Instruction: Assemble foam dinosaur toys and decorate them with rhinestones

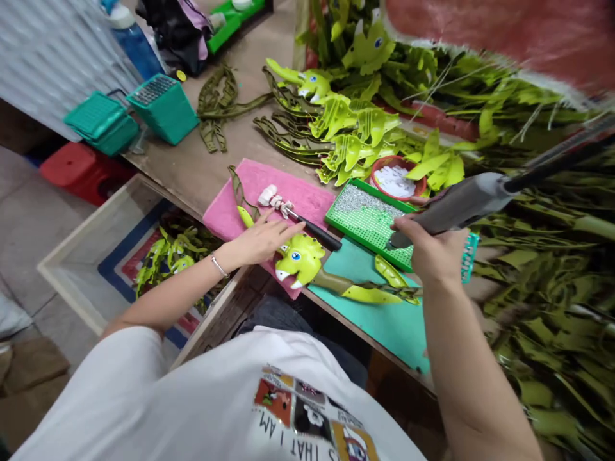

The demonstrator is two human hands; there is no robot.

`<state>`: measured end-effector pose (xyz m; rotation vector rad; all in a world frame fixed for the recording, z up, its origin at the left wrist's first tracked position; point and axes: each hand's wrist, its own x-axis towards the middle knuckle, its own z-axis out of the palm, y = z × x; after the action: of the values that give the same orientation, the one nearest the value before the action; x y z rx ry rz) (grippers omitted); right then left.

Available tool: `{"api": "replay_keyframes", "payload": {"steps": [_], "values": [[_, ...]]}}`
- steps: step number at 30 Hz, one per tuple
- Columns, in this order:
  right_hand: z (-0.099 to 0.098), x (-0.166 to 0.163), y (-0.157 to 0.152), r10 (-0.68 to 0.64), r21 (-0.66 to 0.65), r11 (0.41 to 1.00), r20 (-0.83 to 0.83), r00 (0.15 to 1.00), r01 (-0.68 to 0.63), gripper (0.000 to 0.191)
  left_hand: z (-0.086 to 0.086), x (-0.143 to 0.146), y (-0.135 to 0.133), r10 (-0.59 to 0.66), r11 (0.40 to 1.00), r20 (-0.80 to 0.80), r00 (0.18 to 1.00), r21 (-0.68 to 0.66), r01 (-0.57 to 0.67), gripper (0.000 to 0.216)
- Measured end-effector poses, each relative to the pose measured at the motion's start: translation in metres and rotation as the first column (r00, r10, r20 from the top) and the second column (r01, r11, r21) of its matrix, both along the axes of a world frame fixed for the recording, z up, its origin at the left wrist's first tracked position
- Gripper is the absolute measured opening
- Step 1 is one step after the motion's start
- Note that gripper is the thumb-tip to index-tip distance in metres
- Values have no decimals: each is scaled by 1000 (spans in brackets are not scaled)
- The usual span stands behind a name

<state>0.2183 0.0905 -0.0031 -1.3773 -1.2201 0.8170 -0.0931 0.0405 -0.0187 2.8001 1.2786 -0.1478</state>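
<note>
My left hand (259, 240) rests flat on a pink cloth (307, 198), fingers spread, touching the back of a yellow-green toy dinosaur head (298, 257). The toy's olive and yellow body (369, 291) stretches right over a teal mat (389, 320). My right hand (432, 246) grips a grey electric screwdriver (456, 205), whose tip sits at a green tray of tiny screws (369, 221). A black-handled tool (312, 230) with a white-wrapped end lies on the cloth beside my left hand.
A red bowl of white bits (396, 179) stands behind the screw tray. Heaps of yellow-green dinosaur parts (355, 128) cover the bench's far side and right. Teal boxes (163, 105) sit far left. A floor crate (120, 256) below the bench holds more parts.
</note>
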Motion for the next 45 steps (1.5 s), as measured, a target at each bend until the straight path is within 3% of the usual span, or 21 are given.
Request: {"api": "replay_keyframes", "payload": {"steps": [2,5,7,10,11,14,18,20,21,23,24,25,26,28,31,34,37,39,41,43,45], "values": [[5,-4,0,-24,1,1000,33,999,24,33,7,-14,-9,-15,999,-30,999,29,16,73],[11,-8,1,-50,50,998,86,995,45,34,5,-59,-44,25,996,-30,999,86,-22,61],[14,-12,1,-69,87,994,118,991,59,35,-9,-97,-78,84,987,52,995,135,-91,52],[12,-19,2,-108,105,990,123,986,96,40,-44,-138,-131,311,905,278,909,205,-372,53],[9,-21,3,-127,102,988,112,986,116,43,-57,-143,-146,401,850,336,852,210,-483,55],[-2,-26,8,-157,104,983,76,985,149,50,-93,-131,-174,505,777,381,774,190,-600,61],[-14,-27,8,-183,197,967,103,978,160,60,-117,-91,-178,672,669,448,590,-25,-743,61],[-16,-29,-2,-320,428,879,198,926,212,68,-120,-77,-174,734,617,466,494,-154,-772,67],[-18,-33,-8,-431,600,770,236,871,218,69,-121,-72,-172,751,604,468,467,-197,-773,70],[-23,-48,-23,-562,838,541,294,773,74,62,-121,-66,-170,769,594,465,439,-266,-759,74],[-27,-58,-29,-516,845,530,384,766,-67,57,-121,-64,-169,773,595,469,427,-299,-747,74],[-32,-71,-33,-398,780,584,517,758,-225,52,-121,-63,-168,774,596,481,412,-335,-729,74],[-39,-84,-35,-211,624,677,672,710,-389,49,-122,-61,-168,775,597,498,390,-373,-710,74],[-53,-109,-32,93,244,808,847,524,-537,48,-124,-60,-169,775,591,536,334,-429,-683,73],[-69,-135,-17,286,-118,870,912,293,-479,49,-127,-58,-174,778,558,580,243,-458,-693,73],[-69,-148,-7,359,-251,871,912,198,-423,52,-129,-56,-180,762,512,631,144,-452,-730,74],[-56,-154,-5,420,-321,887,860,289,-331,53,-127,-52,-184,755,470,648,102,-426,-773,78],[-44,-154,-5,421,-311,901,797,433,-302,54,-124,-48,-185,787,448,603,129,-416,-792,76],[-29,-149,-9,414,-244,902,722,554,-356,55,-117,-42,-186,840,427,508,192,-400,-811,73],[-12,-139,-20,448,-163,867,669,593,-471,55,-107,-36,-185,879,423,390,276,-370,-827,71],[6,-127,-37,510,-117,791,667,543,-600,53,-96,-33,-182,891,438,284,355,-332,-835,71]]}}
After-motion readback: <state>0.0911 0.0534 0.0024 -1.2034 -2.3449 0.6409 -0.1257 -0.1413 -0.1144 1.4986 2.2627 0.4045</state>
